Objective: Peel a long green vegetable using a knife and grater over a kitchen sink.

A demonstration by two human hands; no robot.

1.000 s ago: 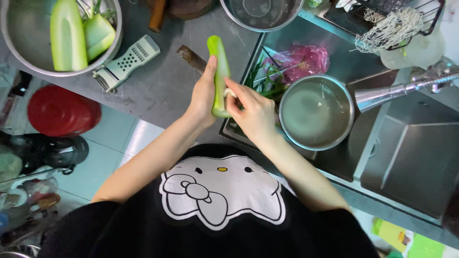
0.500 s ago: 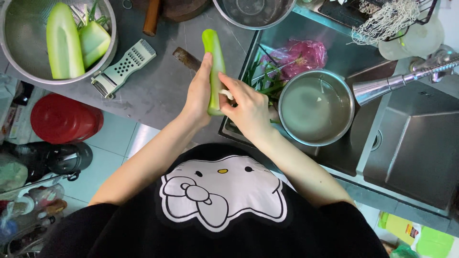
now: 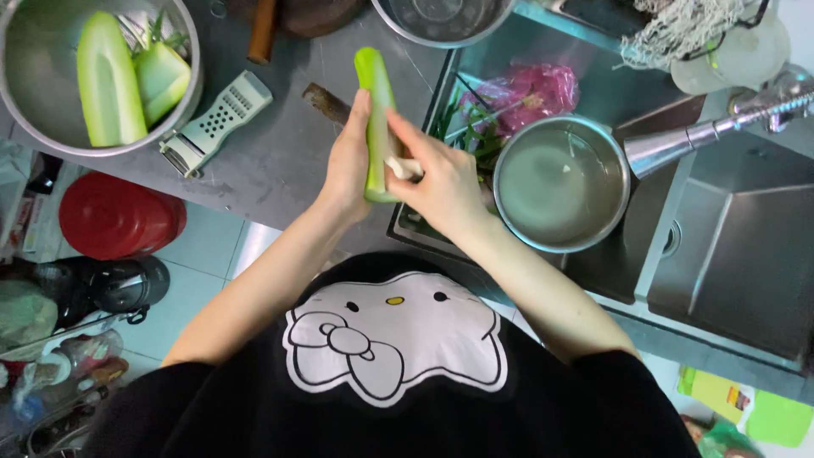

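A grey metal desk (image 3: pixel 280 161) meets a steel sink (image 3: pixel 746 254) at its right edge. On the desk's far left corner a big round steel bowl (image 3: pixel 21 93) holds peeled pale-green gourd halves (image 3: pixel 106 80). In the sink stands a round steel pot (image 3: pixel 561 182) of water. Above the sink's edge the left hand (image 3: pixel 349 165) wraps around a long green vegetable stalk (image 3: pixel 376 102), held upright. The right hand (image 3: pixel 441 182) presses a small pale peeler (image 3: pixel 405 167) against its lower part, fingers curled. A white flat grater (image 3: pixel 216 119) lies on the desk.
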